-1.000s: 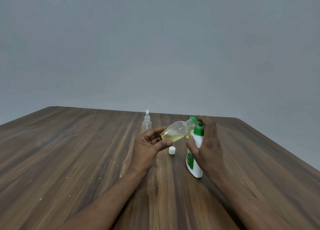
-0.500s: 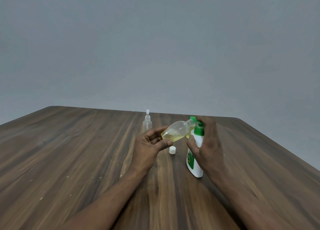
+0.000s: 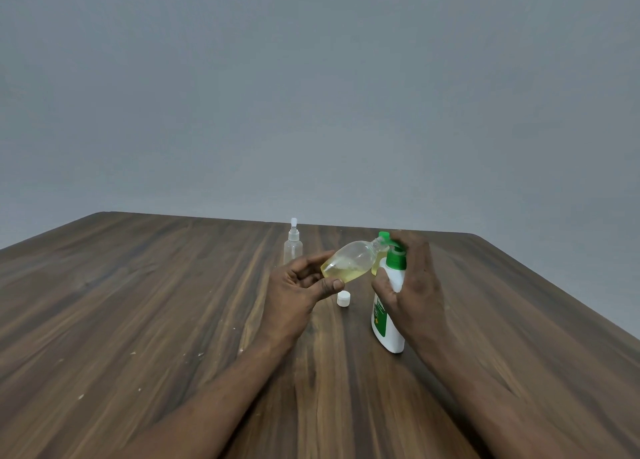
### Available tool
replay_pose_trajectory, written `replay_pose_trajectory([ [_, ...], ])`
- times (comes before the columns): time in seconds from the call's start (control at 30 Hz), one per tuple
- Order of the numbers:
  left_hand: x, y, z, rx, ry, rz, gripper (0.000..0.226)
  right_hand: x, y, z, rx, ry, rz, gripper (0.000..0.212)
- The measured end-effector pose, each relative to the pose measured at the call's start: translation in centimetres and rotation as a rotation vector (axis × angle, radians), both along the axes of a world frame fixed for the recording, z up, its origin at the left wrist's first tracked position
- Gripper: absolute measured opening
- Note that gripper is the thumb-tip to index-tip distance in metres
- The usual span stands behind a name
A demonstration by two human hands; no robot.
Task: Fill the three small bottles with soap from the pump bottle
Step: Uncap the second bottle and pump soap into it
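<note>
While soap is pooling in the tilted bottle [image 3: 349, 263], step: filling one of three, seemingly well short of full.
Left hand [image 3: 298, 289]: pinching the bottle's base, holding its mouth at the spout.
Right hand [image 3: 415, 285]: wrapping the pump bottle [image 3: 388, 320], fingers lying over the head.
Cap [image 3: 344, 299]: lying just below the left thumb.
Spray bottle [image 3: 293, 247]: standing beyond the left hand, looking empty.
Next: calling for more presses, with the mouth held at the spout.

Pump bottle [image 3: 389, 337] head partly under right hand [image 3: 414, 285]
</note>
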State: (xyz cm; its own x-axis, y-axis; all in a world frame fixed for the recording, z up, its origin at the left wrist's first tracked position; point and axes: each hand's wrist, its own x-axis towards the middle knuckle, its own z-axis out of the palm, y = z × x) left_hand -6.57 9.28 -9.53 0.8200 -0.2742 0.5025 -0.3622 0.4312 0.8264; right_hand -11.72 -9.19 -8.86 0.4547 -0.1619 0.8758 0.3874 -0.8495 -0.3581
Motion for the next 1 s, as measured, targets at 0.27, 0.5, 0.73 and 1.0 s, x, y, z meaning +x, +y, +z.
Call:
replay_pose_trajectory([
  [0.27,0.1,-0.06,-0.03,-0.005,0.007,-0.003,0.045,-0.16,0.0,0.07,-0.008,-0.013,0.016,0.063],
  [0.5,0.13,-0.09,-0.08,-0.005,-0.006,0.002,0.045,-0.02,-0.12,-0.06,0.0,0.007,-0.004,0.058],
  [0.73,0.27,-0.1,-0.12,0.001,-0.008,-0.001,0.046,-0.06,-0.08,-0.04,-0.002,-0.007,0.004,0.061],
  [1.0,0.36,-0.07,-0.18,0.007,-0.003,0.007,0.047,-0.03,-0.09,-0.07,-0.007,-0.003,0.0,0.059],
])
